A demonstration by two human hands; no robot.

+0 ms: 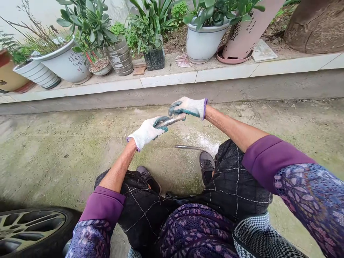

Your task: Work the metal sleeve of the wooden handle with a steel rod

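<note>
My left hand (147, 132), in a white knit glove with a green coated palm, grips a short metal bar (172, 120). The bar is shiny in the middle and brownish at its far end, and it slants up to the right. Over that far end hovers my right hand (185, 107), gloved the same way. Its fingers are curved and stand apart from the thumb, which is close to the bar's tip; whether it touches is unclear. A thin dark rod (189, 147) with a shinier left part lies on the ground near my right shoe (206, 163).
White powder (200, 139) is scattered over the concrete ground (88, 143). Ahead runs a low tiled ledge (169, 79) with several potted plants, among them a white pot (205, 41) and a pink planter (245, 32). A car wheel (63, 218) stands at the lower left.
</note>
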